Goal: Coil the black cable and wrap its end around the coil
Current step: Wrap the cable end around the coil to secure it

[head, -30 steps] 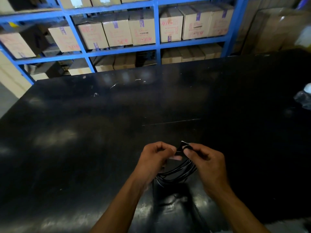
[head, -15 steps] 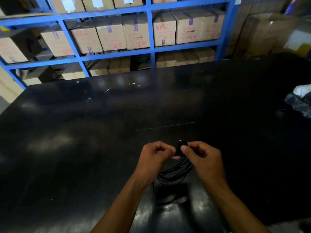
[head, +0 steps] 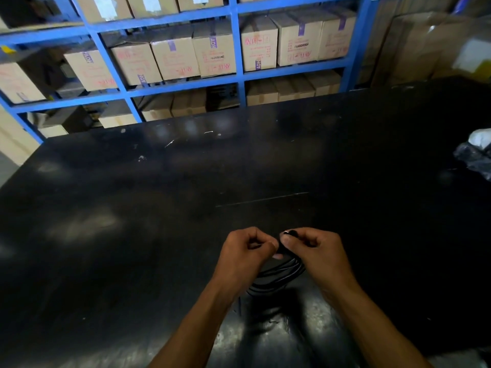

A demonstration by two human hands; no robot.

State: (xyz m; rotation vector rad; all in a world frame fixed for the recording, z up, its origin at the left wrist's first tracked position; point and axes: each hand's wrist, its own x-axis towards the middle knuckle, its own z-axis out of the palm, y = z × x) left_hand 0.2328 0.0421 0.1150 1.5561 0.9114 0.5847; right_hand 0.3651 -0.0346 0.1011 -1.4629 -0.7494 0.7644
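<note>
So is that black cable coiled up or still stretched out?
Coiled: the black cable hangs in several loops between the left hand and right hand.

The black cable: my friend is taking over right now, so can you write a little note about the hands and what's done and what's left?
Left hand: closed, pinching the top of the black cable.
Right hand: closed on the same spot, fingers on the cable's end.
Cable: already coiled, loops hanging between both hands above the black table.
Left: wrapping the end around the coil; how far that has got is hidden by the fingers.
</note>
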